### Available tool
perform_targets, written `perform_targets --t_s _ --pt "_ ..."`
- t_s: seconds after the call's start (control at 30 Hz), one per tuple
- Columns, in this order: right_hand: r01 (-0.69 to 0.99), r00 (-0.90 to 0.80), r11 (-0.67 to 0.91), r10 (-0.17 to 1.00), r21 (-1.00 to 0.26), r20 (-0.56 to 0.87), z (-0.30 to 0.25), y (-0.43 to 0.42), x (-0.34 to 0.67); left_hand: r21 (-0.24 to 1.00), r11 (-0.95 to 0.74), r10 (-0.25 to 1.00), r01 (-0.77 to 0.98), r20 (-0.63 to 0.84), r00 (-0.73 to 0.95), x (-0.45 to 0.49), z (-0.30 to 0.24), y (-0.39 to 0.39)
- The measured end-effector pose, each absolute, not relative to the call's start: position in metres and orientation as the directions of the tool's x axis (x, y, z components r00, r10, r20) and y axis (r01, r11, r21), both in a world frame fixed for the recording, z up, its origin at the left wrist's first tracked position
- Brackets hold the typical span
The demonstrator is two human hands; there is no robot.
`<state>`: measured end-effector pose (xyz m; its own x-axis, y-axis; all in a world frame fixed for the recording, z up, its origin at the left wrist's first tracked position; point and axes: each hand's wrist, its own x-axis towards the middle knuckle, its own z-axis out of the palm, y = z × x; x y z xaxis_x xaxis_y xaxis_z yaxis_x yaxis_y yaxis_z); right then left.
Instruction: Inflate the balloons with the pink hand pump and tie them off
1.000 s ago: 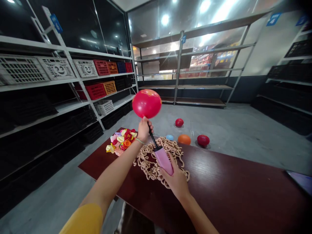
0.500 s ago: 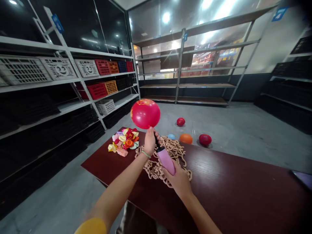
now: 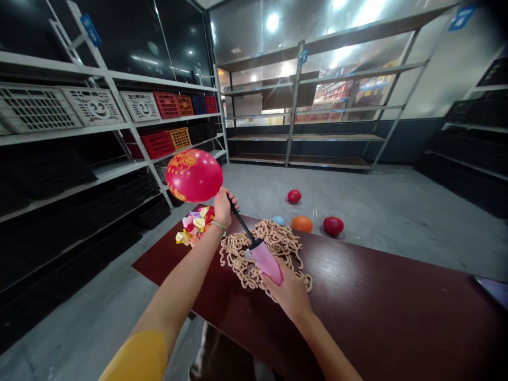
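Note:
My left hand (image 3: 223,206) is closed round the neck of a red balloon (image 3: 194,175) with a gold print, holding it on the black rod of a pink hand pump (image 3: 265,262). The inflated balloon leans to the upper left of that hand. My right hand (image 3: 289,293) grips the pump's pink barrel, which rests low over a dark red table (image 3: 377,312). The black rod is drawn out between the two hands. Under the pump lies a tangled heap of beige cord (image 3: 257,251).
A pile of flat coloured balloons (image 3: 194,225) lies at the table's far left corner. On the floor beyond are inflated balloons: two red (image 3: 332,225) (image 3: 294,196), one orange (image 3: 301,223), one blue (image 3: 278,220). Shelves with baskets (image 3: 159,144) line the left; bare racks stand behind.
The pump rod went in half a second ago and is pulled out again now. My left hand and the balloon have swung left, and the balloon looks a little bigger.

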<state>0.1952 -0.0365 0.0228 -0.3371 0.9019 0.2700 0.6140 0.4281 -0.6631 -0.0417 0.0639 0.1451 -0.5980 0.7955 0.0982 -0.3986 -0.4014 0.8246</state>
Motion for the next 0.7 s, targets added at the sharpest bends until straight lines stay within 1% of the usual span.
perform_targets --t_s 0.13,0.17,0.27,0.33,0.43,0.53,0.7 --pt "0.703 -0.325 0.433 0.901 -0.564 0.288 0.018 -0.032 0.198 0.800 -0.373 0.822 -0.470 0.050 -0.567 -0.009 0.110 0.046" --pt "0.719 -0.318 0.432 0.901 -0.544 0.295 0.017 -0.032 0.199 0.795 -0.368 0.838 -0.483 0.059 -0.542 0.001 0.101 0.040" --pt "0.738 -0.317 0.442 0.894 -0.510 0.317 0.016 -0.031 0.199 0.787 -0.370 0.855 -0.493 0.081 -0.513 0.025 0.078 0.025" --pt "0.733 -0.331 0.460 0.885 -0.501 0.328 0.015 -0.032 0.198 0.792 -0.360 0.855 -0.492 0.069 -0.514 0.030 0.072 0.021" --pt "0.707 -0.342 0.477 0.877 -0.522 0.338 0.014 -0.034 0.197 0.818 -0.343 0.848 -0.463 0.057 -0.527 0.019 0.078 0.027" --pt "0.680 -0.351 0.485 0.874 -0.550 0.336 0.015 -0.035 0.197 0.842 -0.357 0.807 -0.404 0.061 -0.587 -0.005 0.099 0.042" --pt "0.694 -0.363 0.502 0.863 -0.516 0.351 0.017 -0.035 0.197 0.841 -0.381 0.755 -0.383 0.044 -0.654 -0.037 0.127 0.058"
